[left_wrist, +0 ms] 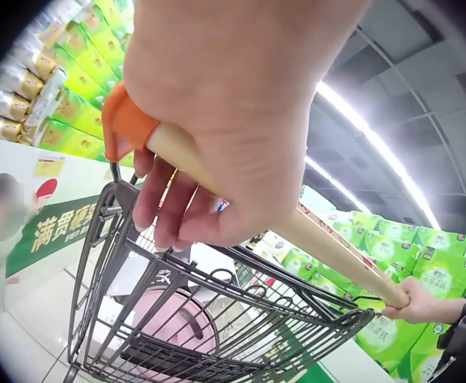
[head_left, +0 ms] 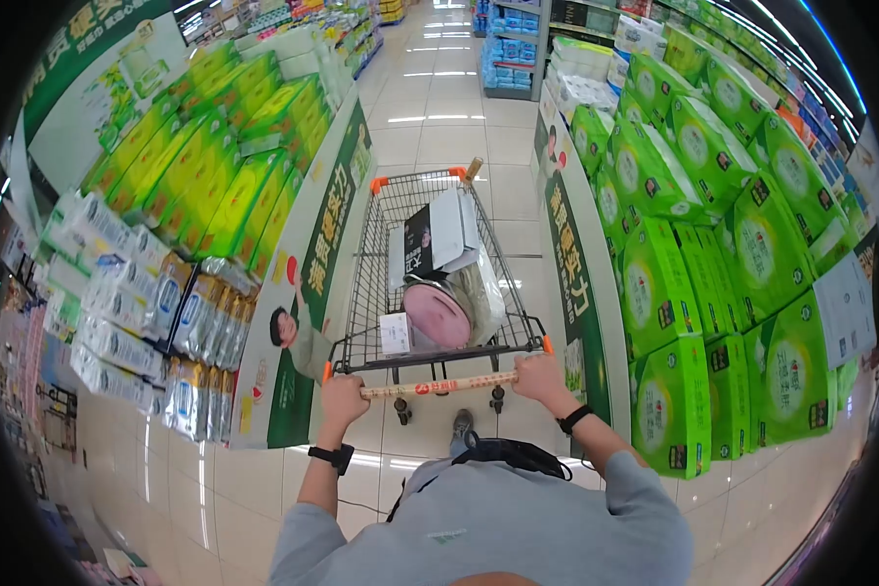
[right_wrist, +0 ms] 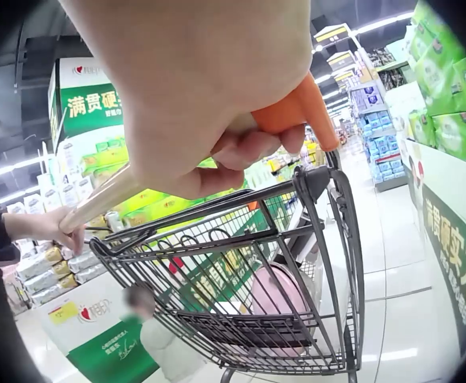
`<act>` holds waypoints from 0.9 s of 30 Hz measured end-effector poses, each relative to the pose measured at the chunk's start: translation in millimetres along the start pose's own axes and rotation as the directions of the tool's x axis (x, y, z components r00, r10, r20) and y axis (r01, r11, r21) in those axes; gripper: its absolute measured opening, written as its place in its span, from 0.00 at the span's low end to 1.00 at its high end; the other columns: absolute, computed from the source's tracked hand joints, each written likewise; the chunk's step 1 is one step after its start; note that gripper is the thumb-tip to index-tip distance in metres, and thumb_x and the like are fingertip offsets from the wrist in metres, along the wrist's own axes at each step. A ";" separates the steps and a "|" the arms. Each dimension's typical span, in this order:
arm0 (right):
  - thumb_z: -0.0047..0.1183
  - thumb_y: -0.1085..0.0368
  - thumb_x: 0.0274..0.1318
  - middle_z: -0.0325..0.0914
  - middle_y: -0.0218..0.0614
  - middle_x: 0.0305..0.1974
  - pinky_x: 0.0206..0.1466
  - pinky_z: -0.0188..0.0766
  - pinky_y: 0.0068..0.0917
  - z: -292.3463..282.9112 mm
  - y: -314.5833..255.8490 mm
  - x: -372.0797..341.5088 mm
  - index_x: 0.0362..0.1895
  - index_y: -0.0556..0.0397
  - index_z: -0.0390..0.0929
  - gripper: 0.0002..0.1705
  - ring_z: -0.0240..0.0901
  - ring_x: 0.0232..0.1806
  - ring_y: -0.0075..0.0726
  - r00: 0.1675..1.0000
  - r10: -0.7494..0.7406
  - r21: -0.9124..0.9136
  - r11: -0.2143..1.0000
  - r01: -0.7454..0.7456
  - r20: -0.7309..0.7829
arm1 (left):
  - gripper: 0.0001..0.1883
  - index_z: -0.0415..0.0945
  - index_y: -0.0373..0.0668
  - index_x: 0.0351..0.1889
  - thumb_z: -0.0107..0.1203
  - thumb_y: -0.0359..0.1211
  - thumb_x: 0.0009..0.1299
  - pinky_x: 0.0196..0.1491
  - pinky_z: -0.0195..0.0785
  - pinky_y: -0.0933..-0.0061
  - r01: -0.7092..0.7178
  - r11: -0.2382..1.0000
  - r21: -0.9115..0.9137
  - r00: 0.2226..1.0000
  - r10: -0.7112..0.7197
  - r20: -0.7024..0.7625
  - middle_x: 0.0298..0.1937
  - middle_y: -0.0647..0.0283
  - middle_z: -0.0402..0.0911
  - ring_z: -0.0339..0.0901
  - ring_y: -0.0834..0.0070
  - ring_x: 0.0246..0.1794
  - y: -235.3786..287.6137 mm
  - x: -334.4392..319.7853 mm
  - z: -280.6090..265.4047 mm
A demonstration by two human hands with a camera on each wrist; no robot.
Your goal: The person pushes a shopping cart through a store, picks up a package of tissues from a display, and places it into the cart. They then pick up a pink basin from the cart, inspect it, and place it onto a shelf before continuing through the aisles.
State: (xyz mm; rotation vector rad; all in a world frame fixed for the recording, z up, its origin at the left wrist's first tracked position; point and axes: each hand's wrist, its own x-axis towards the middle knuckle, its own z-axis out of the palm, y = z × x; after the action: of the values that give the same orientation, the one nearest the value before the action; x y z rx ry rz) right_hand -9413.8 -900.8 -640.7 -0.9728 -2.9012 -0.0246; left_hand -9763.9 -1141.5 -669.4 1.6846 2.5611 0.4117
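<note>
A metal shopping cart (head_left: 376, 244) stands in front of the person, its pale handlebar (head_left: 439, 386) running crosswise between orange end caps. The left hand (head_left: 344, 398) curls over the bar's left end, beside the orange cap (left_wrist: 129, 124). At the other end the right hand (head_left: 540, 379) grips the bar, fingers wrapped beneath it in the right wrist view. Inside the cart lie a pink rounded item (head_left: 438, 314) in clear wrapping, a black-and-white box (head_left: 418, 239) and a small white box (head_left: 396, 333). The cart's wire bars partly cover these goods in both wrist views.
Green tissue packs (head_left: 654, 283) are piled high on the right, more green packs (head_left: 186, 166) on the left. Printed display panels (head_left: 327, 254) flank the cart closely on both sides. A tiled aisle (head_left: 439, 107) runs ahead, past a shelf of blue packs (head_left: 513, 49).
</note>
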 end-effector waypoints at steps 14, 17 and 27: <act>0.58 0.59 0.41 0.78 0.38 0.19 0.31 0.74 0.40 -10.6 98.0 264.4 0.24 0.49 0.79 0.08 0.80 0.25 0.44 0.998 0.057 -0.052 0.997 -0.059 -0.030 | 0.05 0.83 0.43 0.22 0.59 0.32 0.51 0.36 0.74 0.59 -0.063 0.996 -0.060 0.992 0.056 -0.117 0.25 0.57 0.82 0.81 0.59 0.30 -42.9 294.8 9.5; 0.58 0.59 0.40 0.78 0.38 0.19 0.31 0.74 0.39 -1.1 127.5 319.6 0.24 0.49 0.78 0.08 0.80 0.26 0.44 0.997 0.069 -0.039 0.997 -0.071 -0.046 | 0.05 0.83 0.42 0.23 0.59 0.32 0.51 0.36 0.74 0.59 -0.082 0.996 -0.039 0.991 0.078 -0.110 0.25 0.57 0.82 0.81 0.59 0.30 -47.0 356.2 8.2; 0.58 0.59 0.39 0.79 0.38 0.20 0.28 0.74 0.40 -5.5 219.5 500.0 0.23 0.47 0.79 0.07 0.79 0.25 0.45 0.995 0.092 -0.053 0.994 -0.095 -0.043 | 0.06 0.83 0.44 0.24 0.58 0.33 0.52 0.38 0.74 0.60 -0.072 0.997 -0.018 0.997 0.072 0.003 0.28 0.57 0.83 0.82 0.60 0.33 -53.2 564.7 9.0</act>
State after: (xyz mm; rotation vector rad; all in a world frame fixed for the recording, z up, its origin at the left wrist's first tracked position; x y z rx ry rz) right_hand -9678.6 -425.3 -596.5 -1.1027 -2.8288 -0.1174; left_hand -10039.0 -646.9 -632.0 1.7736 2.4930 0.4329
